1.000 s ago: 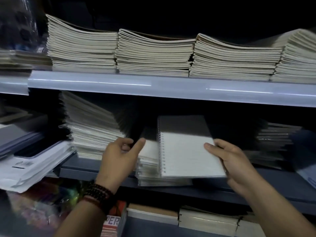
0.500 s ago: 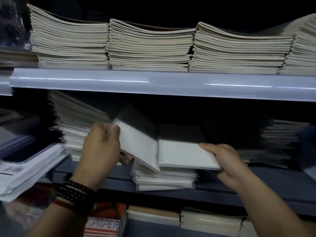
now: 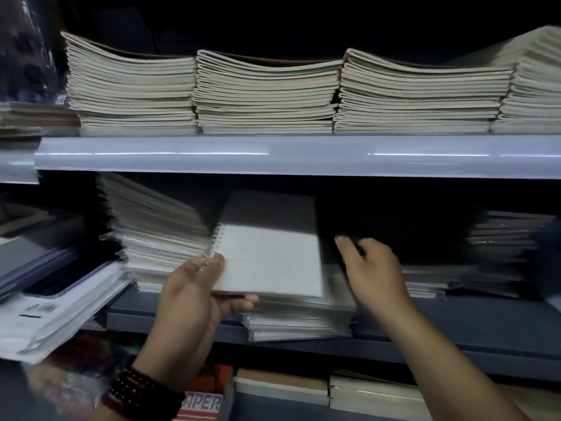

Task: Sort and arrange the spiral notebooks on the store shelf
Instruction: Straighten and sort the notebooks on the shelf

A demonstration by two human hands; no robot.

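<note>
A white spiral notebook (image 3: 270, 259) lies flat over the short wrapped pile of spiral notebooks (image 3: 300, 323) in the middle of the dark lower shelf (image 3: 455, 338). My left hand (image 3: 194, 302) grips its near-left corner at the spiral, thumb on top and fingers underneath. My right hand (image 3: 370, 268) is off the notebook, just right of its right edge, fingers loosely curled over the dark gap; whether it holds anything is blurred. A taller slanted pile of wrapped notebooks (image 3: 158, 229) stands to the left.
The grey upper shelf (image 3: 303, 156) carries three or more stacks of cream exercise books (image 3: 267, 95). Dark-covered notebooks (image 3: 504, 250) sit at the lower right. White wrapped packs (image 3: 57, 311) jut out at the left. More boxed paper (image 3: 282, 387) lies on the shelf below.
My left hand has brought the tilted notebook down flat over the middle pile. My right hand has let go of the top notebook and drawn back to the right.
</note>
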